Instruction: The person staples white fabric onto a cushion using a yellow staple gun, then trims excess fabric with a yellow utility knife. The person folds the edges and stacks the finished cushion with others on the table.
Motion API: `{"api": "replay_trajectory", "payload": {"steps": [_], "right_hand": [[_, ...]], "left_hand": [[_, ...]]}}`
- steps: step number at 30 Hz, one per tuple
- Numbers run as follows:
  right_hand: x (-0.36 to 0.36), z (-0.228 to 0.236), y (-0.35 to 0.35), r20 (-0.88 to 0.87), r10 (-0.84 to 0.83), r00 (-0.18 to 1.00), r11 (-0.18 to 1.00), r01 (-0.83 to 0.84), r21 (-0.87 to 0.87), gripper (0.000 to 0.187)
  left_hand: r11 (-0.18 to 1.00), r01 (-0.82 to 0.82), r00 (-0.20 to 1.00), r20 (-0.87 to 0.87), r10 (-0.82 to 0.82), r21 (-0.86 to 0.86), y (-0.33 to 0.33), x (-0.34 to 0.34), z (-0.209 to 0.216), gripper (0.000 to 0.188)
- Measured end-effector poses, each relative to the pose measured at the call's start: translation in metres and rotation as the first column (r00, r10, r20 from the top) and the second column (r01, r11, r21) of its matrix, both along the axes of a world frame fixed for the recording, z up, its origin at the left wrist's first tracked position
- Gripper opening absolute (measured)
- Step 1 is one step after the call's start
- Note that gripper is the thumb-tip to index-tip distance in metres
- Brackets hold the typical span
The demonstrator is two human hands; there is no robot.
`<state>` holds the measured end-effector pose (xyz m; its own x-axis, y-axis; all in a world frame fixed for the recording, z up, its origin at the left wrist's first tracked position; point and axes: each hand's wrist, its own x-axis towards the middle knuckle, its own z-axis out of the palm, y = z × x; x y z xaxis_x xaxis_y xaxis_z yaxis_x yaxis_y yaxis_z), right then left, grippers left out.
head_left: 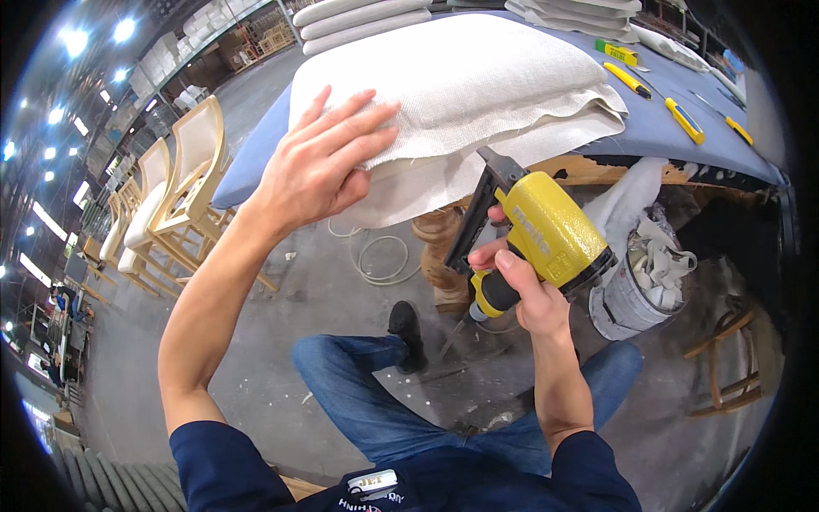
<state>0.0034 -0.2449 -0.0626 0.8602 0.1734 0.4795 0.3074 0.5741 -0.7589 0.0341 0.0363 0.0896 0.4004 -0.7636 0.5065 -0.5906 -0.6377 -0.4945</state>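
While cushion point(461, 81) lies beneath left hand point(317, 162), right hand point(527, 282) grips stapler point(554, 226).

Beyond the left hand point(320, 166), the pile of grey cushions point(363, 26) is cut off at the top. The right hand point(539, 297) hides part of the yellow air tool point(559, 230). Far left of both, distant people point(70, 303) are too tiny for me to read.

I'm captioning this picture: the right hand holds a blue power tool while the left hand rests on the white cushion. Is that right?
No: the power tool is yellow and black, not blue, as the head view shows. The right hand holds it, and the left hand rests on the white cushion.
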Motion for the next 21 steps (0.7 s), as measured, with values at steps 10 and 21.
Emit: {"api": "replay_trajectory", "payload": {"steps": [10,21], "right_hand": [[0.022,0.021,0.035,0.012,-0.140,0.990,0.990,0.140,-0.014,0.045],[0.038,0.011,0.050,0.024,-0.223,0.975,0.974,0.224,-0.023,0.042]], "left_hand": [[0.923,0.098,0.976,-0.148,-0.163,-0.372,0.013,0.002,0.076,0.043],[0.860,-0.508,0.680,-0.596,0.428,0.037,-0.014,0.109,0.044,0.065]]}}
